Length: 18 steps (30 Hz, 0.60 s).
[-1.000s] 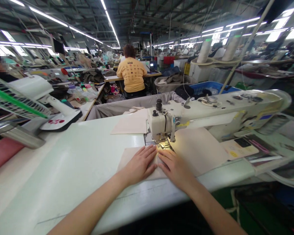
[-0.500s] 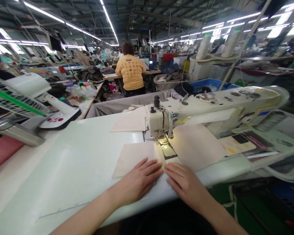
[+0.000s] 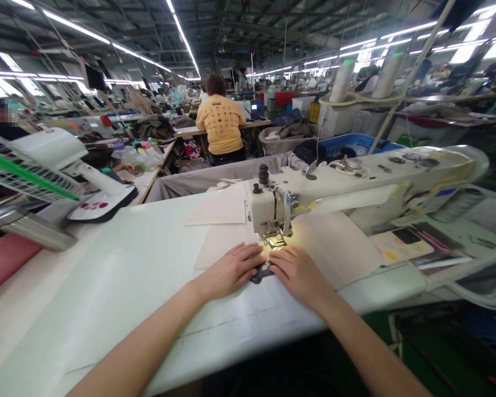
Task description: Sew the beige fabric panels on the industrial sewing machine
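Observation:
A white sewing machine (image 3: 355,184) stands on the pale table (image 3: 119,286), its lit needle area (image 3: 276,241) just ahead of my hands. My left hand (image 3: 230,269) lies flat with fingers stretched out on a beige fabric piece (image 3: 221,242), left of the needle. To the right of the needle, my right hand (image 3: 298,273) presses flat on the fabric, fingertips at the presser foot. A dark plate (image 3: 261,273) shows between the two hands. Another beige piece (image 3: 334,245) lies under the machine arm.
A second beige sheet (image 3: 219,209) lies behind the machine head. A white desk fan (image 3: 62,165) stands at the left. A person in a yellow shirt (image 3: 222,124) sits with back turned at a far table. Thread cones (image 3: 342,80) rise at the back right.
Both hands slid forward from the table's near edge to the needle, pushing the beige fabric under the presser foot. The dark plate now shows between them.

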Each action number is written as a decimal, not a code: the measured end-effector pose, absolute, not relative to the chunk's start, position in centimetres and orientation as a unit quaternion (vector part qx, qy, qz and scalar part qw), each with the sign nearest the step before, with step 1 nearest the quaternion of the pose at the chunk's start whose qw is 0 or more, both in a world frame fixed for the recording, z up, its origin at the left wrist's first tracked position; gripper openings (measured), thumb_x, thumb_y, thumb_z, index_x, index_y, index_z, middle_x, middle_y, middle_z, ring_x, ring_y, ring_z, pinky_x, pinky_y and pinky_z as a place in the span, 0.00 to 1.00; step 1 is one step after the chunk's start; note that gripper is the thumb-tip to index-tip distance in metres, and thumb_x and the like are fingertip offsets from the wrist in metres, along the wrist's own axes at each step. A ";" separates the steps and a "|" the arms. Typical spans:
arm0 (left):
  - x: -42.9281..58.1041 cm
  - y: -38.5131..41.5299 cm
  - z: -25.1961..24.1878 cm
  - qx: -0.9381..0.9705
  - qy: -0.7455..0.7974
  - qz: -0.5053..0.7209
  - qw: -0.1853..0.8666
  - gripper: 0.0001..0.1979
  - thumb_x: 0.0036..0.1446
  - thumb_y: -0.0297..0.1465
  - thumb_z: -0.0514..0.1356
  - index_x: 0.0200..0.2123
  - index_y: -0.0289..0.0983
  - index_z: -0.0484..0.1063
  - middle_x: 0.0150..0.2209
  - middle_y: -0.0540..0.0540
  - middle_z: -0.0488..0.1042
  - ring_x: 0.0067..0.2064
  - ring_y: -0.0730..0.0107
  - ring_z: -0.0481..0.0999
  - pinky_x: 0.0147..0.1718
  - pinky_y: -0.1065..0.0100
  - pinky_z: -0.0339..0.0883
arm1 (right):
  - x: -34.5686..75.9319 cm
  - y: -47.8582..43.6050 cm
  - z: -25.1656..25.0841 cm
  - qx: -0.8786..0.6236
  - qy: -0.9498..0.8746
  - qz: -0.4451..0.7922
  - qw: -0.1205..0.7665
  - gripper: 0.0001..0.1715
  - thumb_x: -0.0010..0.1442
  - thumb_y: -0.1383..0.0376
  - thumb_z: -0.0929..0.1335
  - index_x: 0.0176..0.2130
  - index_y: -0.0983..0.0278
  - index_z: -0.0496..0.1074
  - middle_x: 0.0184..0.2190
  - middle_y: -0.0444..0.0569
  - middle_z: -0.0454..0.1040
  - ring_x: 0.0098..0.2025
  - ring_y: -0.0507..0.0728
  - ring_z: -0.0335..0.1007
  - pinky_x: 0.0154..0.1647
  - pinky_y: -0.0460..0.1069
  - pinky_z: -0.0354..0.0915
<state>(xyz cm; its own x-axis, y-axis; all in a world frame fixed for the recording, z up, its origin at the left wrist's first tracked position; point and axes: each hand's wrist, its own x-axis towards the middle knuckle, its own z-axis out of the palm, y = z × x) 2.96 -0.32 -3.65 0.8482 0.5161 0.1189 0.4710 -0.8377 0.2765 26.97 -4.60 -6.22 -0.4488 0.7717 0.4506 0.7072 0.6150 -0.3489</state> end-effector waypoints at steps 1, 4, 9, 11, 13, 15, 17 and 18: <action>2.9 0.2 -3.7 0.953 0.258 0.101 0.120 0.19 0.70 0.31 0.52 0.62 0.40 0.68 0.65 0.39 0.66 0.65 0.56 0.65 0.66 0.49 0.56 | 26.9 -4.2 -6.2 -0.441 -0.847 0.053 0.291 0.08 0.68 0.67 0.67 0.44 0.63 0.77 0.45 0.52 0.79 0.48 0.61 0.72 0.52 0.59 0.68; 2.7 1.9 -3.9 0.953 0.252 0.119 0.121 0.19 0.70 0.31 0.51 0.61 0.40 0.69 0.65 0.38 0.65 0.65 0.54 0.65 0.65 0.49 0.57 | 26.5 -3.5 -6.2 -0.454 -0.844 0.045 0.282 0.07 0.67 0.67 0.68 0.44 0.63 0.76 0.46 0.51 0.79 0.48 0.62 0.72 0.52 0.59 0.67; 2.5 3.7 -4.0 0.954 0.246 0.118 0.121 0.21 0.71 0.33 0.50 0.64 0.39 0.66 0.64 0.36 0.66 0.63 0.54 0.67 0.64 0.50 0.59 | 26.8 -4.4 -6.3 -0.473 -0.821 0.014 0.319 0.09 0.67 0.68 0.67 0.48 0.64 0.73 0.47 0.53 0.78 0.48 0.61 0.71 0.52 0.58 0.67; 2.5 4.0 -3.8 0.955 0.243 0.117 0.122 0.21 0.71 0.33 0.50 0.64 0.39 0.66 0.63 0.37 0.66 0.63 0.54 0.66 0.64 0.51 0.59 | 27.4 -5.0 -6.4 -0.514 -0.788 -0.020 0.339 0.09 0.67 0.66 0.67 0.47 0.64 0.72 0.46 0.54 0.77 0.48 0.62 0.70 0.52 0.58 0.66; 2.5 4.2 -3.4 0.955 0.244 0.119 0.122 0.21 0.71 0.34 0.50 0.64 0.40 0.66 0.63 0.38 0.67 0.63 0.54 0.66 0.64 0.51 0.59 | 28.0 -5.4 -6.6 -0.567 -0.749 -0.055 0.339 0.10 0.66 0.63 0.68 0.46 0.65 0.70 0.45 0.56 0.75 0.48 0.64 0.69 0.50 0.58 0.67; 2.7 4.0 -3.1 0.954 0.251 0.115 0.121 0.21 0.71 0.33 0.50 0.64 0.40 0.66 0.62 0.38 0.67 0.63 0.54 0.66 0.65 0.52 0.59 | 28.5 -5.4 -6.6 -0.604 -0.726 -0.084 0.317 0.10 0.65 0.61 0.68 0.43 0.64 0.69 0.42 0.57 0.74 0.46 0.65 0.69 0.46 0.58 0.67; 2.9 3.3 -3.2 0.952 0.268 0.103 0.107 0.21 0.71 0.32 0.49 0.64 0.40 0.66 0.63 0.39 0.67 0.64 0.55 0.65 0.65 0.51 0.56 | 28.7 -5.3 -6.7 -0.616 -0.726 -0.100 0.289 0.06 0.65 0.62 0.67 0.39 0.63 0.67 0.38 0.54 0.73 0.43 0.65 0.69 0.44 0.57 0.67; 2.9 2.8 -3.4 0.948 0.288 0.097 0.091 0.21 0.71 0.31 0.49 0.64 0.41 0.65 0.63 0.39 0.66 0.65 0.55 0.65 0.66 0.49 0.55 | 28.7 -5.2 -6.6 -0.614 -0.731 -0.104 0.278 0.05 0.66 0.63 0.66 0.37 0.62 0.66 0.36 0.53 0.72 0.41 0.64 0.69 0.43 0.57 0.67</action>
